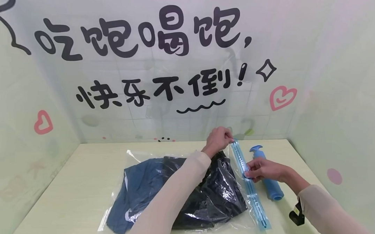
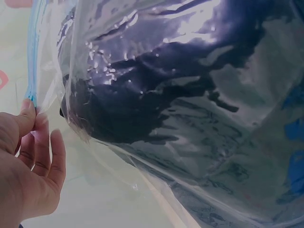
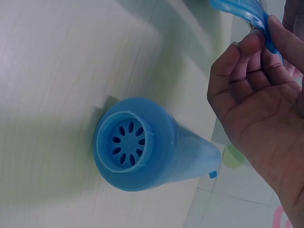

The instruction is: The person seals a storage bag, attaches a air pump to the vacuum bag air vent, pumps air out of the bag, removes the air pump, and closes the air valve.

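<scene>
A clear plastic zip bag (image 1: 250,219) lies flat on the table with folded clothes inside, a blue garment (image 1: 142,179) at left and a shiny black one (image 1: 223,193) at right. Along its right edge runs a light blue zip strip (image 1: 252,193). My left hand (image 1: 217,141) pinches the strip's far end between thumb and finger, as the left wrist view also shows at the zip (image 2: 33,61). Partway along the same strip, my right hand (image 1: 264,170) pinches it with thumb and fingertips. In the right wrist view the held blue plastic (image 3: 259,19) bends upward.
A blue hand pump (image 1: 271,187) lies just right of the strip, close under my right hand; its round end shows slotted holes (image 3: 128,142). Printed curtain walls (image 1: 180,127) border the table (image 1: 74,185) at the back and both sides.
</scene>
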The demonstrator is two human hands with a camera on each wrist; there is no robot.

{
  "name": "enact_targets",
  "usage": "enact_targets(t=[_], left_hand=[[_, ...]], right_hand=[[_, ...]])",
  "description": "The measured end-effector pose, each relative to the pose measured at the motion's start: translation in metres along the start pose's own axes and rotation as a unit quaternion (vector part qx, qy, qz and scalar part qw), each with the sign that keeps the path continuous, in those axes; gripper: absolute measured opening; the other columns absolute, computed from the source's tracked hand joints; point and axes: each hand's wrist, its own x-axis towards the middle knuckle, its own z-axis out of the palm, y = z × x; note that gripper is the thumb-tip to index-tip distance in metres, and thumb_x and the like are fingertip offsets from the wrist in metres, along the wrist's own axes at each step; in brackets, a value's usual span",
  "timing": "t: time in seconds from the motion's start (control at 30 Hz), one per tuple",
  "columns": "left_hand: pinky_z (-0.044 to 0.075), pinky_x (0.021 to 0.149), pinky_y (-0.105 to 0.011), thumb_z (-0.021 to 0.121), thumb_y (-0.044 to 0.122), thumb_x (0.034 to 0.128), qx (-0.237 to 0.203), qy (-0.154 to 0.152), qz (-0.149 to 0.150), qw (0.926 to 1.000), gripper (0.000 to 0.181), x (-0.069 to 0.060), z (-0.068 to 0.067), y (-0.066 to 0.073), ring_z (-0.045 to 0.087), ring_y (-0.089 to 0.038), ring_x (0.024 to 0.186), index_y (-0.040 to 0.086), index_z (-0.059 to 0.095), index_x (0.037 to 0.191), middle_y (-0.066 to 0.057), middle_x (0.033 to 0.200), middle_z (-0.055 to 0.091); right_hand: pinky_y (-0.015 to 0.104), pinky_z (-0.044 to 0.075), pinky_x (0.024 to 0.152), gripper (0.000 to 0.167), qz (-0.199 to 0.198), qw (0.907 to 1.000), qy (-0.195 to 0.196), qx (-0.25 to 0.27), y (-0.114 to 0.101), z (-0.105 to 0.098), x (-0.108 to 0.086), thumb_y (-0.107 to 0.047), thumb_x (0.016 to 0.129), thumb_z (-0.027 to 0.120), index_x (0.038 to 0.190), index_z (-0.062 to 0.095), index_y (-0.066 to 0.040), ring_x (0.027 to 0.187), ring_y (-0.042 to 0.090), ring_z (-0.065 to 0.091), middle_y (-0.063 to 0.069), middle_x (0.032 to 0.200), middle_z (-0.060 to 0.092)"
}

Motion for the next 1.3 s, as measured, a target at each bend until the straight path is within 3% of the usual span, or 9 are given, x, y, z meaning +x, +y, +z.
enact_targets(t=[0.4,0.9,1.3], left_hand=[[0.044,0.059,-0.025,0.081,0.026,0.0898,-0.012,-0.004,-0.009,0.9999,0.011,0.001,-0.0001,0.0009,0.057,-0.011,0.068,0.016,0.077,0.085,0.008,0.073,0.063],[0.045,0.061,-0.025,0.081,0.025,0.0898,-0.004,-0.01,-0.002,0.9999,0.012,0.003,0.0024,0.0015,0.058,-0.012,0.07,0.015,0.076,0.083,0.007,0.075,0.063],[0.045,0.061,-0.025,0.08,0.024,0.0911,0.011,-0.009,0.006,0.9999,0.013,0.0065,0.0066,0.0009,0.058,-0.012,0.073,0.014,0.076,0.084,0.006,0.078,0.062]], right_hand=[[0.025,0.042,0.062,0.029,-0.001,0.9983,-0.058,0.01,0.0017,-0.0002,-0.0041,-0.005,0.099,0.065,0.088,0.054,0.019,0.065,0.014,0.048,0.004,0.074,0.053],[0.024,0.048,0.065,0.025,0.02,0.9961,-0.082,0.026,0.0053,0.0019,-0.0084,-0.003,0.097,0.068,0.093,0.06,0.02,0.069,0.013,0.055,0.005,0.078,0.061],[0.025,0.052,0.069,0.032,0.05,0.9915,-0.108,0.053,0.0074,0.0051,-0.01,-0.005,0.095,0.071,0.098,0.058,0.024,0.073,0.013,0.059,0.005,0.084,0.068]])
